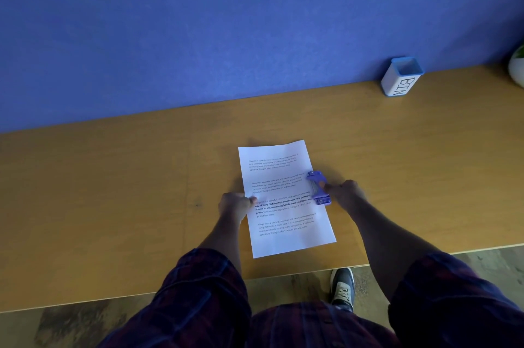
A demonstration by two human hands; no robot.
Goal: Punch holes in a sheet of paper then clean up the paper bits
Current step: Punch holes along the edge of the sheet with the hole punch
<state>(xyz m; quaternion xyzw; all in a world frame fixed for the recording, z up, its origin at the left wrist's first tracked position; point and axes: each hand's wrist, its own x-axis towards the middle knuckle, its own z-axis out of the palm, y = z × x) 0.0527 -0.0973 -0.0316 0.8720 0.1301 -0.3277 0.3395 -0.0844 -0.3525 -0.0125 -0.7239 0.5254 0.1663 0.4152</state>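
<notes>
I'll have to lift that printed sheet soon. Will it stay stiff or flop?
Likely floppy: the printed sheet looks like one thin page lying flat on the desk. It probably slides easily, since the left hand pins one edge while the right hand works the purple hole punch.

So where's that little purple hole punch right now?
In the head view, the purple hole punch sits on the right edge of the printed sheet, midway along it, with the right hand on it.

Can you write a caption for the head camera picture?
Left hand steadies printed paper while right hand holds purple hole punch at its edge.
</notes>
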